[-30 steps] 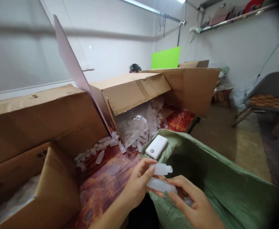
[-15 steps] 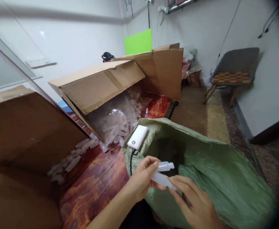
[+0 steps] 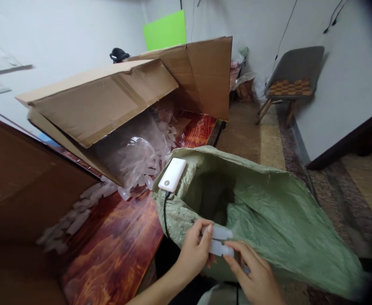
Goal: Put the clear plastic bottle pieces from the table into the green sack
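Note:
My left hand [image 3: 197, 245] is closed around two small translucent plastic bottles, one above the other. The upper bottle [image 3: 221, 232] points to the right, its far end free. My right hand [image 3: 252, 269] pinches the right end of the lower bottle [image 3: 216, 248] between thumb and fingertips. Something pale shows slightly under my right fingers, too small to name. Both hands are over the near rim of a big green woven sack [image 3: 275, 212], whose mouth gapes open. A white power bank [image 3: 172, 175] with a black cable [image 3: 165, 216] lies on the sack's left rim.
An open cardboard box [image 3: 103, 101] lies tipped on the red wood-grain table [image 3: 116, 250], clear plastic bag and loose bottles spilling from it. More bottles [image 3: 77, 220] lie beside another carton [image 3: 20, 190]. A grey chair [image 3: 295, 70] stands far right. A dark-capped head [image 3: 118, 55] shows behind the box.
The view has swung right and down, so the surroundings appear farther left. The bottles now lie more level and parallel in my left hand; my right fingers stay at the lower one's end.

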The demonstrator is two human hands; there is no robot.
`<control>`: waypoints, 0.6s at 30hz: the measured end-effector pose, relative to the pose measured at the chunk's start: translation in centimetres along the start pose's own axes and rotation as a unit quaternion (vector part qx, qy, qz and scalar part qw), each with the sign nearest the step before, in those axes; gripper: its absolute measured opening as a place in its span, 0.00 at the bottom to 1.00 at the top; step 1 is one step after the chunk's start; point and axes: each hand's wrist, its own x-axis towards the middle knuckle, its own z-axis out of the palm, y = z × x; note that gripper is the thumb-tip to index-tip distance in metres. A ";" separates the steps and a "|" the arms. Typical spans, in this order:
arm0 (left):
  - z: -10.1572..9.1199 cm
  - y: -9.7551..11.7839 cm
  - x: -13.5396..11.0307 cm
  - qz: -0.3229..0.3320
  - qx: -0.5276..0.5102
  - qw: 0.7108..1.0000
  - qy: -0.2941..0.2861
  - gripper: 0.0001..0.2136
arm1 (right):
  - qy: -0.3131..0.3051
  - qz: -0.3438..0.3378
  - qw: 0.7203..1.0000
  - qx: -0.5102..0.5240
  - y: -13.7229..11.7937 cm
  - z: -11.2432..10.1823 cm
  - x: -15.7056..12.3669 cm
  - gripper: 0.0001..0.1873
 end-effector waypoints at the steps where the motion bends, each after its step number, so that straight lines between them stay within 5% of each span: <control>1: 0.1 -0.1 -0.1 0.006 0.008 1.000 0.004 0.26 | -0.021 0.014 1.000 -0.003 -0.1 -0.3 0.1 0.12; 5: 0.3 -0.6 -0.6 0.022 0.028 0.999 0.000 0.25 | -0.098 0.026 0.995 -0.018 -0.4 -1.8 0.5 0.27; 9: 0.3 -1.1 -0.9 0.028 0.039 0.999 0.000 0.23 | -0.143 0.062 0.987 -0.031 -0.5 -3.1 0.3 0.11; 13: 0.2 -1.4 -1.0 0.030 0.027 0.999 -0.004 0.21 | -0.138 0.069 0.987 -0.037 -0.8 -3.3 -0.1 0.10; 16: 0.1 -1.3 -1.0 0.037 0.024 0.999 0.000 0.21 | -0.127 0.107 0.985 -0.039 -0.8 -2.9 -0.2 0.20; 18: 0.1 -1.1 -1.0 0.043 0.028 0.999 0.003 0.20 | -0.101 0.114 0.988 -0.039 -0.8 -2.5 -0.3 0.14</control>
